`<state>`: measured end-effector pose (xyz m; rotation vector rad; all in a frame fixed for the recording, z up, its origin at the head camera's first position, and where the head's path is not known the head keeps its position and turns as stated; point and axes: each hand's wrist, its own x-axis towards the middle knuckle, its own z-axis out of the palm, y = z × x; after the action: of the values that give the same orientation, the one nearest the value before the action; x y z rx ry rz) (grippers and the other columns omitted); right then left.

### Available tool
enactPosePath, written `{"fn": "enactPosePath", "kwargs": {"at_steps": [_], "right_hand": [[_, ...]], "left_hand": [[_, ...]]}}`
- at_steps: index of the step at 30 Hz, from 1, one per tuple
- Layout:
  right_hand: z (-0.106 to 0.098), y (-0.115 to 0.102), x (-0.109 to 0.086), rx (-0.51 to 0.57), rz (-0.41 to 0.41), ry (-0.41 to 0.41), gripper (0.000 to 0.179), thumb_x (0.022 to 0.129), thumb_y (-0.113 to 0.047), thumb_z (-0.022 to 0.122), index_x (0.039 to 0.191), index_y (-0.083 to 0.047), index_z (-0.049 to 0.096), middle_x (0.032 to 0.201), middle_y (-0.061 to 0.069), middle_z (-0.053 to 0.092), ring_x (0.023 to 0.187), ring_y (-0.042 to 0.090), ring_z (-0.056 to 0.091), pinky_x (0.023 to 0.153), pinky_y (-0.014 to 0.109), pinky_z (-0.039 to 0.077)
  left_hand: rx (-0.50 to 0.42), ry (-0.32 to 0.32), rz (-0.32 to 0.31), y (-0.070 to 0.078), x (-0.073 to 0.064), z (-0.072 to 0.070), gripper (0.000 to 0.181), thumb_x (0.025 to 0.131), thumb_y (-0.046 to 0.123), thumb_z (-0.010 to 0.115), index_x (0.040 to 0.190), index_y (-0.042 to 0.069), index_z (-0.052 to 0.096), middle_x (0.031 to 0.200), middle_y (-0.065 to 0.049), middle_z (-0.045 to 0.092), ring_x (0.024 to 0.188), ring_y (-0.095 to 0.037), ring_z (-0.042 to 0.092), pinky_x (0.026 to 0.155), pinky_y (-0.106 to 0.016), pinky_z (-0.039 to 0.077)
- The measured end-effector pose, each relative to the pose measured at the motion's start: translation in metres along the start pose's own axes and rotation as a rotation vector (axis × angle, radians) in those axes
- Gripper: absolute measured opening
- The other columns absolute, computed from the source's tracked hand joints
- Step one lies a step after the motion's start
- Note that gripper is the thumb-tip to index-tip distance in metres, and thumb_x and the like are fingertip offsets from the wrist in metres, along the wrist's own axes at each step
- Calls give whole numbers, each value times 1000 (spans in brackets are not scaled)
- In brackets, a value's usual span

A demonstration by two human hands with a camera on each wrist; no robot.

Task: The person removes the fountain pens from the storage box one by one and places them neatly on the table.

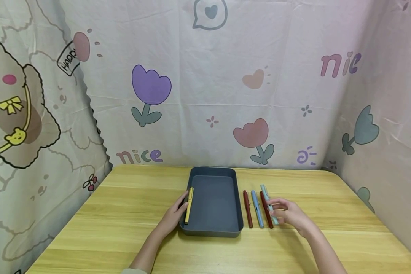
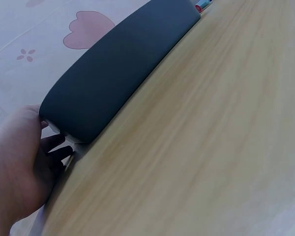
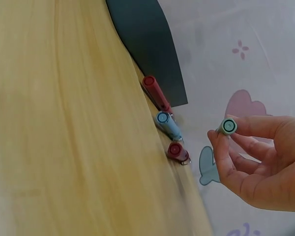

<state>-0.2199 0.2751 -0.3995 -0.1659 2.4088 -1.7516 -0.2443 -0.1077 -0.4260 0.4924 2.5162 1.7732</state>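
Observation:
My right hand (image 1: 289, 216) pinches a pale green capped pen (image 3: 228, 126) between thumb and fingers. In the right wrist view that pen is raised off the table, its round end toward the camera. Left of it lie a dark red pen (image 1: 266, 210), a blue pen (image 1: 257, 209) and another dark red pen (image 1: 248, 209), roughly side by side. My left hand (image 1: 172, 216) grips the left wall of a dark grey rectangular tray (image 1: 214, 233), with its thumb at the rim. Inside the tray, along that wall, is a yellow pen (image 1: 189, 205).
The tray and pens are on a light wooden table (image 1: 123, 220). Behind the table hangs a pale cloth (image 1: 198, 87) printed with flowers and words, and more printed cloth (image 1: 31, 198) covers the left side.

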Motion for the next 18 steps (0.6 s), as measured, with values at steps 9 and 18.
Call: {"fn": "enactPosePath", "kwargs": {"at_steps": [9, 18], "right_hand": [[-8, 4, -2, -4, 17, 8, 44, 88, -6, 58, 125, 11, 43, 114, 25, 51, 92, 28, 55, 66, 34, 49], [-12, 13, 0, 14, 33, 24, 44, 88, -9, 60, 125, 9, 44, 114, 22, 52, 93, 25, 54, 64, 31, 48]], "left_hand": [[-5, 4, -2, 1, 0, 2, 52, 100, 23, 41, 143, 0, 27, 145, -23, 23, 131, -41, 18, 103, -55, 18], [1, 5, -9, 0, 1, 1, 52, 100, 23, 41, 144, 1, 27, 145, -23, 22, 131, -41, 18, 103, -56, 18]]}}
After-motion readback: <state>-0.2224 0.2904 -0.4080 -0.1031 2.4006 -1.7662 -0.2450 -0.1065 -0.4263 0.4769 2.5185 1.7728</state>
